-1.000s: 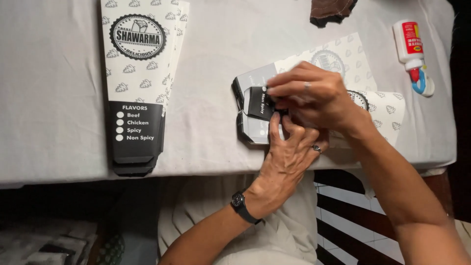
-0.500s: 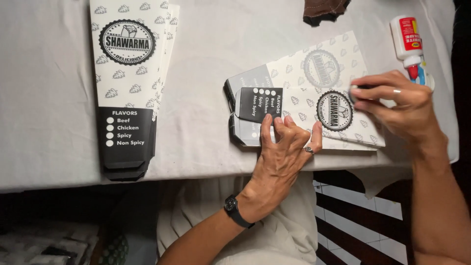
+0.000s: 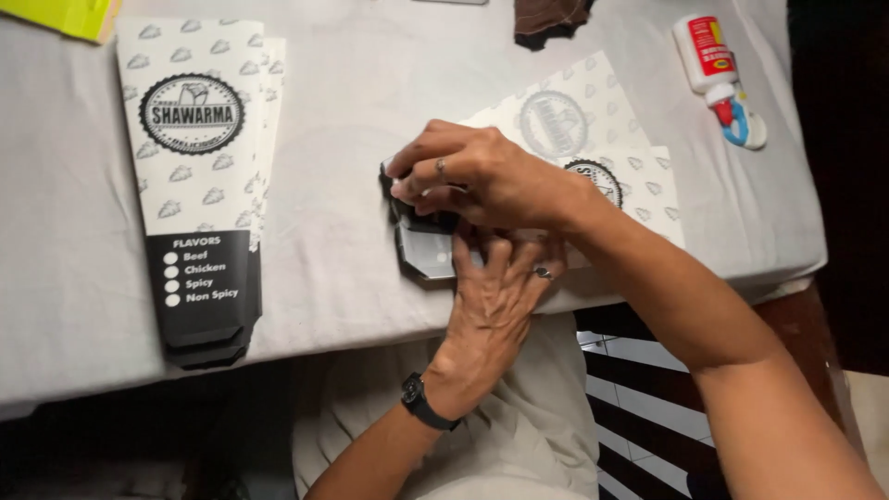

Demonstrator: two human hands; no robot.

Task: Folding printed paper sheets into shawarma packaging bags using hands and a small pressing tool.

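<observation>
Two hands, our left hand [image 3: 495,296] flat and right hand [image 3: 482,176] pinching, press the thin, light, creasable paper sleeve [image 3: 556,176] on the desk [image 3: 370,120], right of the finished stack [image 3: 199,185]; best held by its edges.

My right hand [image 3: 482,176] is covering the dark end of the printed paper sleeve [image 3: 593,139], so I am not seeing how that end is folded. My left hand [image 3: 500,287] is hiding the sleeve's near edge, and its fingertips are slipping out of sight under the right hand. The top edge is cutting off a yellow-green sheet [image 3: 56,14] and a dark brown scrap [image 3: 551,18] (only corners are showing). The stack of flat sleeves [image 3: 199,194] is hiding its lower layers.
</observation>
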